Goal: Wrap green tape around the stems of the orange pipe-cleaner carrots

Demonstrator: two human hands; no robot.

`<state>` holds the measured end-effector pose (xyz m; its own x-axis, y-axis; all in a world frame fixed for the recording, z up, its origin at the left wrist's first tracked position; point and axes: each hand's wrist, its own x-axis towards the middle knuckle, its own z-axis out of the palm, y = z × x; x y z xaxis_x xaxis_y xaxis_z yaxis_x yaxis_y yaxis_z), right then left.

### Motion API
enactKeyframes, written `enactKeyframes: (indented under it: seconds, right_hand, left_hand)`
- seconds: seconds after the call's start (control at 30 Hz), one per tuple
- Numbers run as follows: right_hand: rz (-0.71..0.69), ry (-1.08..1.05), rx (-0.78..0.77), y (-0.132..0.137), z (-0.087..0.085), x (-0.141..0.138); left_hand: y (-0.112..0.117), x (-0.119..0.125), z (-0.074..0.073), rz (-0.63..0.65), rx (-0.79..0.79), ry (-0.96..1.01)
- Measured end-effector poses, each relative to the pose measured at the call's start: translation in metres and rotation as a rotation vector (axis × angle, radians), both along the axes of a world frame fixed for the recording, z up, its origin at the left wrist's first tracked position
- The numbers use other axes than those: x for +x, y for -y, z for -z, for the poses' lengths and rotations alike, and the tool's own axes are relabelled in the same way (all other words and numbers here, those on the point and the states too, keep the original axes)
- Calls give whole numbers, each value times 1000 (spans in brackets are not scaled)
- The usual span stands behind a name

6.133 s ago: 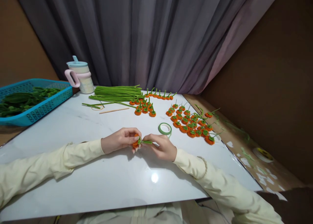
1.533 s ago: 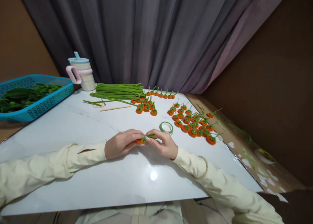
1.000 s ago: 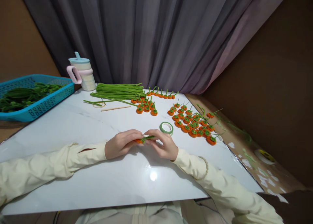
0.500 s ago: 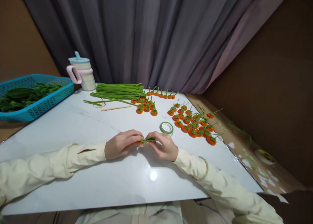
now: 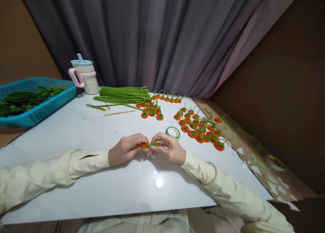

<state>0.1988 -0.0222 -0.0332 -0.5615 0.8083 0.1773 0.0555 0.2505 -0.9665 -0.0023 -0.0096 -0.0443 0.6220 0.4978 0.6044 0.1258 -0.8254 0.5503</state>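
Over glossy table (image 5: 101,192): orange puff (image 5: 144,145) with green stem (image 5: 155,144), pinched between two hands.
Small, round and fuzzy, with thin wiry stem lying level. Held at fingertips of left hand (image 5: 127,149), half hidden under them, stem reaching across into right hand (image 5: 169,148). Left fingers closed on orange puff; right thumb and forefinger closed on stem, other fingers curled. Flat green tape (image 5: 173,132) ring just beyond right hand; heap (image 5: 200,129) of like pieces farther right.
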Motion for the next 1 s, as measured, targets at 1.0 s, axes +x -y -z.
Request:
enactKeyframes:
  seconds: [1.0]
  right_hand:
    - [18, 33, -16, 0, -5, 1]
  left_hand:
    - [-11, 7, -7, 256, -1364, 201]
